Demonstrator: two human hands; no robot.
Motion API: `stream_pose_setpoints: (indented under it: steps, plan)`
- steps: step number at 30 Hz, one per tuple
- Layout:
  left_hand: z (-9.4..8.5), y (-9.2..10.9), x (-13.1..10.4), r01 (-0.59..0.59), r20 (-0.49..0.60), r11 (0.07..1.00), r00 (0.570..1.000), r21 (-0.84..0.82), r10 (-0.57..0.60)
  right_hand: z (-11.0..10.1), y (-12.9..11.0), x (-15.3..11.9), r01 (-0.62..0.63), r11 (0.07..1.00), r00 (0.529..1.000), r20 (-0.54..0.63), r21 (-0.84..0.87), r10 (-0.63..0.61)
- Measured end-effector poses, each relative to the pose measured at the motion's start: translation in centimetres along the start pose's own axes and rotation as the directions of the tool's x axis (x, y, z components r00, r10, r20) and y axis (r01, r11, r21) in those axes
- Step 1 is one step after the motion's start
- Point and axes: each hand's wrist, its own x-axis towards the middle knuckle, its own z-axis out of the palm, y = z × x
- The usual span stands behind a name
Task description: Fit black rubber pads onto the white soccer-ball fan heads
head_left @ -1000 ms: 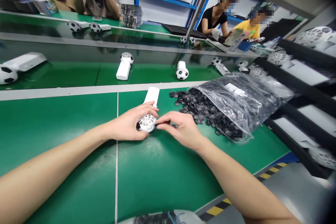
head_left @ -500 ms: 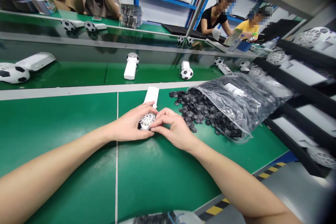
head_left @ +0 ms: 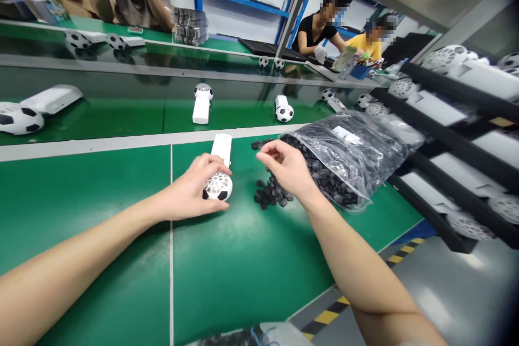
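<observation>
- Left hand's (head_left: pixel 188 192) fingers grasp a soccer-ball device (head_left: pixel 219 186) toward the desk's (head_left: pixel 231 275) far edge.
- Right hand (head_left: pixel 288 166) hovers beside black pieces (head_left: pixel 271 195); fingers' grip cannot be told.

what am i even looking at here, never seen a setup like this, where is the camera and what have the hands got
There's no robot here: these are a person's own bare hands. The camera is worn on the head, looking forward and down, so both forearms reach in from the bottom of the picture.

The left hand is closed around the ball-shaped end of a white device with a football pattern, on a green table. The right hand has its fingertips close together near small black pieces; I can't tell whether it holds one. More pieces spill from a clear plastic bag.

Similar devices lie on the green strip beyond, and others sit in the black rack at the right.
</observation>
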Motion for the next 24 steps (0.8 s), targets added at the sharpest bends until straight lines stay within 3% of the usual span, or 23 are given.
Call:
stream_pose_setpoints:
  steps: [2,4,8,11,15,17,19,22,24]
  plan:
    - [-0.2,-0.1,0.1,0.081,-0.05,0.995,0.996,0.06,-0.078,-1.2,0.5,0.2,-0.006,0.973,0.999,0.032,-0.23,0.014]
    - [-0.5,-0.4,0.1,0.132,-0.057,0.99,0.99,0.055,-0.129,-1.6,0.6,-0.1,0.016,0.909,0.982,0.177,-0.416,0.064]
    - [-1.3,-0.8,0.1,0.131,0.014,0.991,0.991,-0.024,-0.131,-0.7,-0.2,-1.1,0.162,0.756,0.925,0.363,-0.635,0.107]
    - [-1.6,-0.8,0.1,0.132,0.075,0.987,0.989,-0.089,-0.125,0.3,-0.9,-1.9,0.279,0.601,0.906,0.413,-0.749,0.095]
    - [-1.6,-0.5,0.2,0.084,0.023,0.991,0.996,-0.103,-0.082,0.7,-1.0,-2.3,0.32,0.494,0.919,0.392,-0.808,0.046]
    - [-1.8,-0.4,0.2,0.045,0.035,0.994,0.998,-0.095,-0.042,0.3,-0.8,-2.2,0.272,0.527,0.938,0.343,-0.805,0.039]
    - [-2.0,-0.4,0.1,0.025,0.091,0.995,0.996,-0.095,-0.016,-0.1,-0.6,-1.8,0.211,0.643,0.959,0.284,-0.737,0.011]
    - [-2.0,-0.6,-0.1,0.065,0.12,0.992,0.991,-0.105,-0.052,-0.2,-0.7,-1.5,0.213,0.87,0.967,0.224,-0.444,-0.123]
    - [-1.6,-0.7,-0.1,0.09,0.07,0.991,0.994,-0.096,-0.084,0.3,-0.9,-1.5,0.278,0.933,0.947,0.229,-0.226,-0.227]
